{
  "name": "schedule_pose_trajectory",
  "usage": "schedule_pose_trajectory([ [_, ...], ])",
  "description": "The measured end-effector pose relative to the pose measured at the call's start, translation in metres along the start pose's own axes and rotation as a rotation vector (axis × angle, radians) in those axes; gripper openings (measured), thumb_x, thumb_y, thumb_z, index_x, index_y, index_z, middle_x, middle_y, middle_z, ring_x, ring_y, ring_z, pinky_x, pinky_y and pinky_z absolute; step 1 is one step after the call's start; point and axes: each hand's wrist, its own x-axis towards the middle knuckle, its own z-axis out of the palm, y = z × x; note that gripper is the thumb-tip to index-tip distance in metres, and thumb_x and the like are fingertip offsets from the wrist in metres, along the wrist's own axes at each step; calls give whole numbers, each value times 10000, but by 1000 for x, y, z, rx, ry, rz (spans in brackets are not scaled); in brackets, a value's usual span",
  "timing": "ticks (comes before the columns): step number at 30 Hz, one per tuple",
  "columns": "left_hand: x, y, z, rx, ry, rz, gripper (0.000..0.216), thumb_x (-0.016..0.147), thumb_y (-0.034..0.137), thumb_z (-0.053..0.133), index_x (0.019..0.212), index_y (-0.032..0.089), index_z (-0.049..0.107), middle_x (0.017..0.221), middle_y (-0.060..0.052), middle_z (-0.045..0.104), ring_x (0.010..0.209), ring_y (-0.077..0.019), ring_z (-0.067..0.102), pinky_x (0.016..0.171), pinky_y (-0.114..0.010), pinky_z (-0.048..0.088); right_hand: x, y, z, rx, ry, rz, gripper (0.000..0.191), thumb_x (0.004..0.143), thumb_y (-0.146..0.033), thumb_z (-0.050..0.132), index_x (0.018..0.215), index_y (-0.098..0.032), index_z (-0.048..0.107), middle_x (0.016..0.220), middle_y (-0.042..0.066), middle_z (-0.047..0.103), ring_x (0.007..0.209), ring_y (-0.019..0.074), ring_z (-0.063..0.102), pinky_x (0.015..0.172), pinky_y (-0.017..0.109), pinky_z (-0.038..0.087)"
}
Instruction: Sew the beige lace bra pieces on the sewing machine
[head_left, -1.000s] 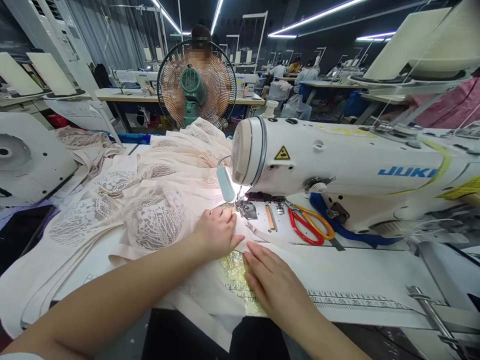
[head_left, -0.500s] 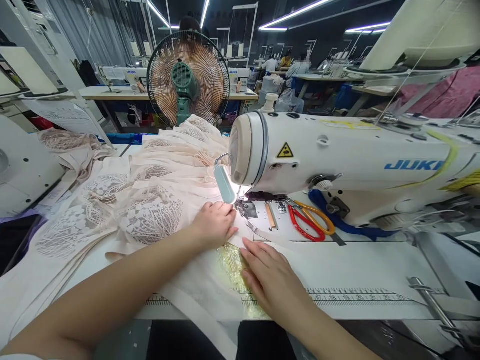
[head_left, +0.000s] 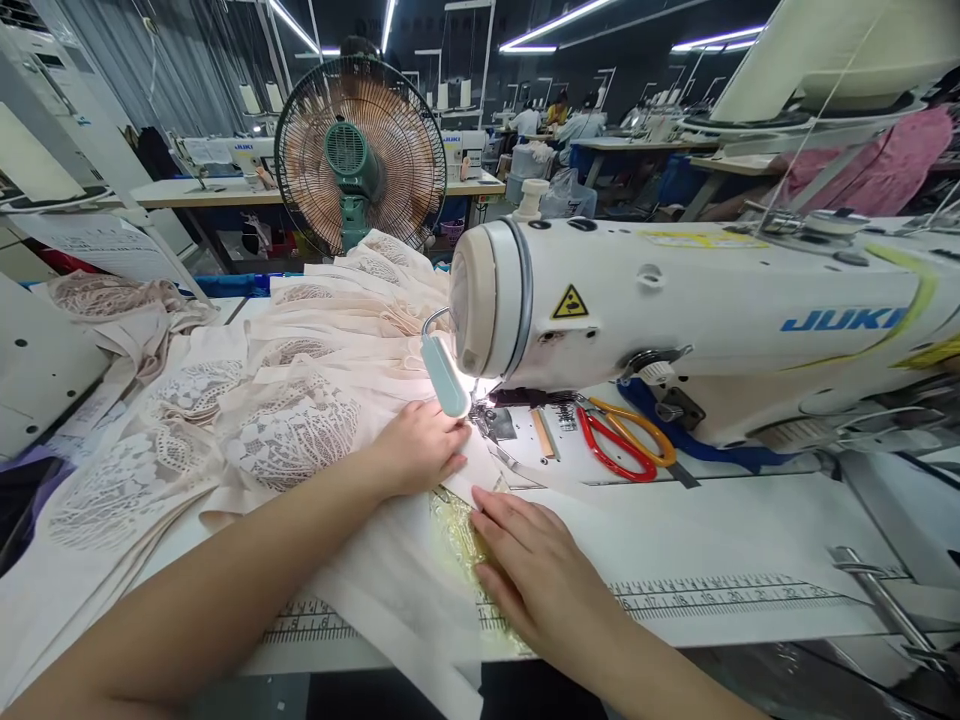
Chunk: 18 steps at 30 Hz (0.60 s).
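Pale pink lace-and-mesh garment pieces (head_left: 296,430) lie heaped on the left and run under the head of a white JUKI sewing machine (head_left: 600,300). Flat on the cloth beside the needle area is my left hand (head_left: 420,448), fingers forward and thumb apart, just below a pale green guard (head_left: 445,375). My right hand (head_left: 529,560) rests with extended fingers at the cloth's near edge, over a crinkled yellowish clear patch (head_left: 455,530) on the table. Neither hand visibly grips anything. The presser foot and needle are partly hidden.
Red-handled scissors (head_left: 615,447) and an orange-handled pair (head_left: 641,432) lie right of the needle plate. A printed ruler (head_left: 720,597) runs along the table's front. Behind the cloth stands a large fan (head_left: 352,165); people sit at machines farther back.
The camera view has shifted slightly, so most background things sit farther left. Both hands stay on the cloth in nearly the same places, with only a slight shift of the right hand.
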Motion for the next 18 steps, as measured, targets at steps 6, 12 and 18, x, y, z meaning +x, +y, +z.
schedule_pose_trajectory([
  [6, 4, -2, 1, 3, 12, 0, 311, 899, 339, 457, 1122, 158, 577, 1155, -106, 586, 1018, -251, 509, 834, -390, 389, 2, 0, 0, -17, -8, 28, 323, 872, -208, 452, 1141, -125, 612, 1259, 155, 596, 1142, 281, 545, 906, 454, 486],
  [12, 9, -1, -1, 95, 115, 21, 206, 892, 230, 434, 931, 154, 622, 972, -101, 620, 967, -261, 540, 765, -394, 416, 11, 1, -1, -50, -29, 51, 350, 853, -222, 490, 1154, -89, 607, 1266, 167, 589, 1158, 296, 534, 916, 465, 476],
  [18, -14, 41, -10, 37, 17, 34, 237, 808, 74, 394, 886, 131, 610, 878, -96, 609, 691, -194, 540, 568, -321, 420, 15, 1, 1, 7, -25, 88, 362, 820, -217, 534, 1152, -84, 597, 1191, 174, 619, 1151, 307, 528, 925, 487, 460],
])
